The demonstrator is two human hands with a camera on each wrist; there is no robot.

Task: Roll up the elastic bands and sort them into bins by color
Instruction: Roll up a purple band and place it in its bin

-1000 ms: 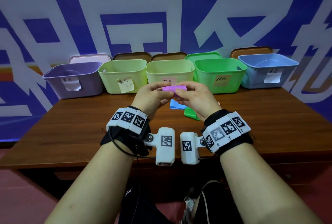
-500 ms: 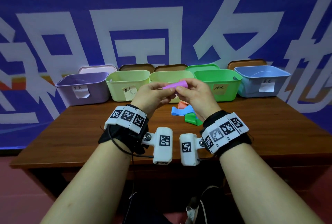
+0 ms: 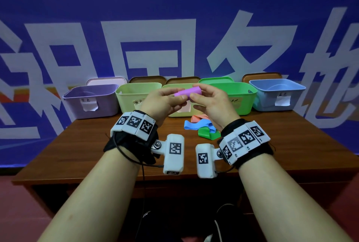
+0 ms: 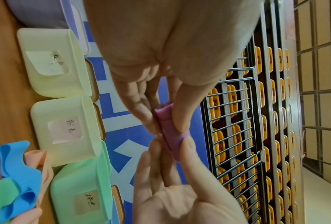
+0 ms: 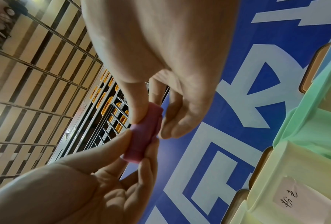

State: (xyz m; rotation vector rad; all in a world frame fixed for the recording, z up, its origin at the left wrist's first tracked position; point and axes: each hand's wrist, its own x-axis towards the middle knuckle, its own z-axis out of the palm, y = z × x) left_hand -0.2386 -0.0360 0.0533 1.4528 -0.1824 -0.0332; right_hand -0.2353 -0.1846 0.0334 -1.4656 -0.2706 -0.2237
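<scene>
Raised higher, purple roll pinched by left hand, right hand, ends hidden.

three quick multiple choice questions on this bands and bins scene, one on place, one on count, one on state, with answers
1. Where do the loose bands lie?
A. on the table before the bins
B. in the blue bin
C. on the floor

2. How many bins stand in the row?
A. three
B. five
C. seven

3. What state is the purple band in?
A. flat on the table
B. rolled, pinched by both hands
C. dropped in a bin

Answers:
1 A: blue band and green band rest on the table.
2 B: purple bin through blue bin.
3 B: left hand and right hand hold the purple band.
</scene>
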